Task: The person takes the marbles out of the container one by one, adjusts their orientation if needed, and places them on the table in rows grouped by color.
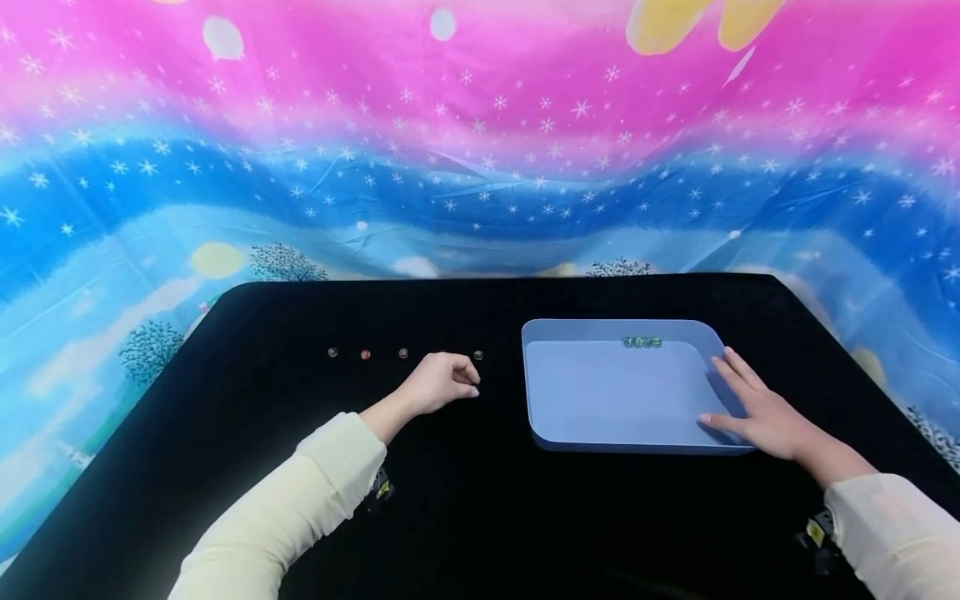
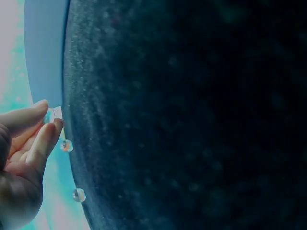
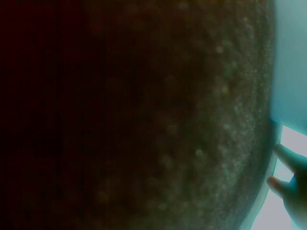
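My left hand (image 1: pixel 438 385) hovers close over the black table, just in front of a row of small glass marbles. Its thumb and fingers come together in a pinch; the left wrist view shows a bit of clear glass, like a marble (image 2: pixel 50 115), between the tips. To its left lie a clear marble (image 1: pixel 333 352), a reddish one (image 1: pixel 365 355) and another clear one (image 1: pixel 403 353). One more marble (image 1: pixel 478 355) sits just beyond the fingertips. My right hand (image 1: pixel 768 417), fingers spread and fairly straight, rests on the right rim of a blue-grey tray (image 1: pixel 600 442).
Several green marbles (image 1: pixel 642 342) line up inside the tray along its back wall. The black-covered table (image 1: pixel 465 517) ends at a far edge before a pink and blue patterned cloth (image 1: pixel 480 192). Small wrist devices hang under both sleeves.
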